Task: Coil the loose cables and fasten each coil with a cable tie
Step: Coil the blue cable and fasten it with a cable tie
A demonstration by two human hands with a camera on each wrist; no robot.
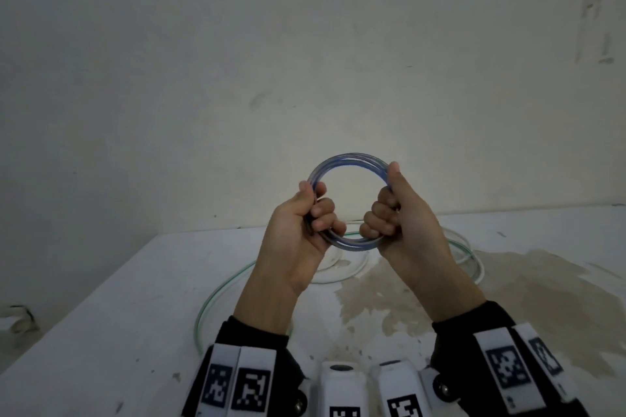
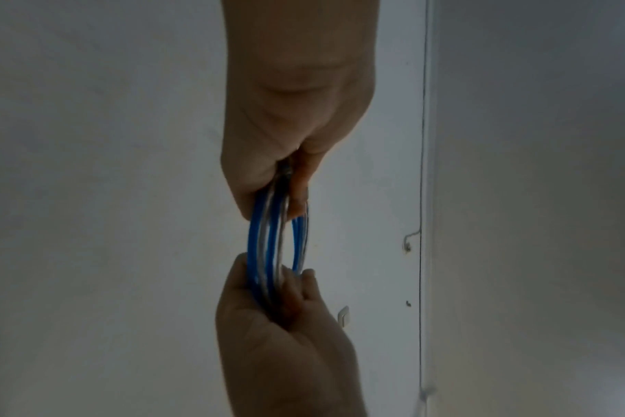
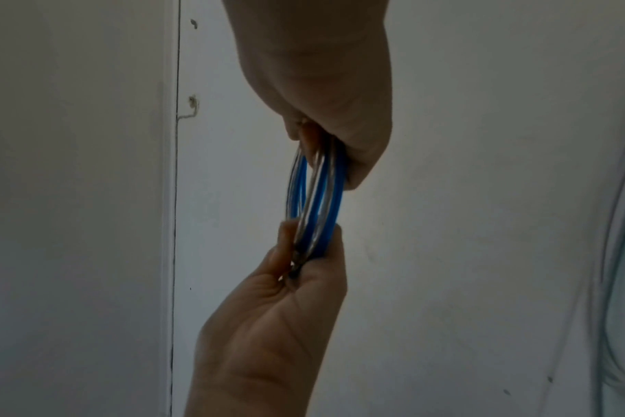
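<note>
Behind the hands stands a bare, scuffed pale wall [image 1: 305, 44], and below them a white surface [image 1: 101, 315] with a brownish stain on its right part. Both hands are raised above it, holding a round coil of blue-and-clear plastic cable [image 1: 349, 159] upright between them. The left hand [image 1: 298, 230] has its grip curled round the coil's left side; the right hand [image 1: 403, 223] has its grip curled round the right side, thumb lying up along the loops. In the wrist views the turns fan slightly apart between the two fists. To do this step well, I judge the loops should be squeezed into one neat bundle and kept pinned by one hand, so the other can go for a tie; no cable tie shows anywhere. Loosening both grips at once would likely let the springy turns burst open. On the surface under the hands lie a thin green-and-clear cable [image 1: 216, 291] in a wide loop and further clear loops, not yet coiled. Open room lies left of them; the far edge meets the wall just behind.
</note>
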